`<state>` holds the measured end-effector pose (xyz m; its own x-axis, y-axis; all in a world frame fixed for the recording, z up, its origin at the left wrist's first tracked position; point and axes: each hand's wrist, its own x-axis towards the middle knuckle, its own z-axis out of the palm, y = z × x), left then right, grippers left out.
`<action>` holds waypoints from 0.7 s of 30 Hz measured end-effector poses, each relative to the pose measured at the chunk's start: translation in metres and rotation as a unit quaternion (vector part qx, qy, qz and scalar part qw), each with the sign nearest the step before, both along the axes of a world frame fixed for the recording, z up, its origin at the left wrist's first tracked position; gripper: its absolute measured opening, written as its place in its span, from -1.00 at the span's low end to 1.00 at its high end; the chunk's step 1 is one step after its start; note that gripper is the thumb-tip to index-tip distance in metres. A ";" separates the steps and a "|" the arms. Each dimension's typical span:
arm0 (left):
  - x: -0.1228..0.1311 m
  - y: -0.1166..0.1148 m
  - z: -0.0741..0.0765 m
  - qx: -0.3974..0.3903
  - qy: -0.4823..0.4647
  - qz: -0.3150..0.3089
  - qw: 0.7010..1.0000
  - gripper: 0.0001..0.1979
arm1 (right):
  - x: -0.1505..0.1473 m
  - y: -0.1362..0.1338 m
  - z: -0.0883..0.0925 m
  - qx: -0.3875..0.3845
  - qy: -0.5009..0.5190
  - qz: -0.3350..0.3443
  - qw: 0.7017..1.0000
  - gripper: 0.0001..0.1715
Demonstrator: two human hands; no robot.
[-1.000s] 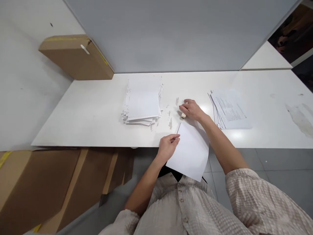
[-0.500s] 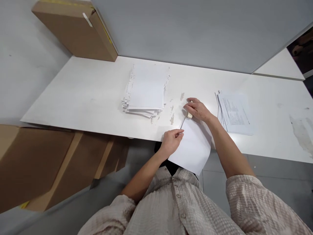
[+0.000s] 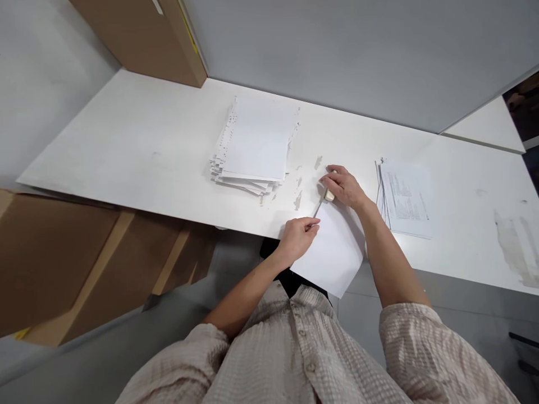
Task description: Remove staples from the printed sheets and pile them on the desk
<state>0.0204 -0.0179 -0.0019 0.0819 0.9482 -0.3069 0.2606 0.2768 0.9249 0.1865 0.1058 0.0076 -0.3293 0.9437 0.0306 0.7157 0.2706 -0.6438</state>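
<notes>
While the left hand (image 3: 297,238) pinches the left edge of the sheet (image 3: 337,255), the right hand (image 3: 343,188), just beyond, clamps a knife (image 3: 325,198) lying along that edge.

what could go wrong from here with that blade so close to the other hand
1. The thin-bladed tool in the right hand points toward the left hand, which pinches the sheet close to the blade's tip; a slip might nick a finger.
2. Much of the sheet hangs past the table edge with nothing under it, so it may shift or tear crookedly.
</notes>
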 end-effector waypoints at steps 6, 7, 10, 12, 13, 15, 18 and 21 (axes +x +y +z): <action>0.004 0.002 -0.002 0.027 0.030 -0.005 0.999 -0.78 | -0.001 -0.002 -0.001 0.007 0.012 -0.004 1.000 -0.65; 0.004 0.002 -0.002 0.032 0.034 -0.006 0.999 -0.78 | -0.001 -0.002 -0.001 0.008 0.014 -0.004 1.000 -0.66; 0.004 0.001 -0.003 0.044 0.043 -0.010 0.998 -0.77 | 0.000 -0.001 -0.002 0.009 0.016 -0.007 1.000 -0.65; 0.004 0.001 -0.004 0.046 0.046 -0.012 0.998 -0.77 | 0.001 -0.001 -0.003 0.013 0.015 -0.006 1.000 -0.64; 0.004 0.001 -0.004 0.046 0.045 -0.012 0.998 -0.76 | 0.001 -0.001 -0.004 0.015 0.014 -0.003 1.000 -0.64; 0.004 0.001 -0.004 0.045 0.044 -0.011 0.998 -0.77 | 0.001 -0.001 -0.006 0.021 0.009 0.003 1.000 -0.64; 0.004 0.002 -0.003 0.040 0.044 -0.010 0.998 -0.77 | 0.001 -0.001 -0.009 0.027 0.001 0.005 1.000 -0.62; 0.004 0.002 -0.001 0.036 0.048 -0.010 0.998 -0.77 | 0.001 -0.002 -0.012 0.036 -0.004 0.002 0.999 -0.61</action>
<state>0.0244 -0.0155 -0.0032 0.0741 0.9667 -0.2448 0.3545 0.2039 0.9126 0.1876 0.1043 -0.0048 -0.3335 0.9378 0.0961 0.7192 0.3190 -0.6173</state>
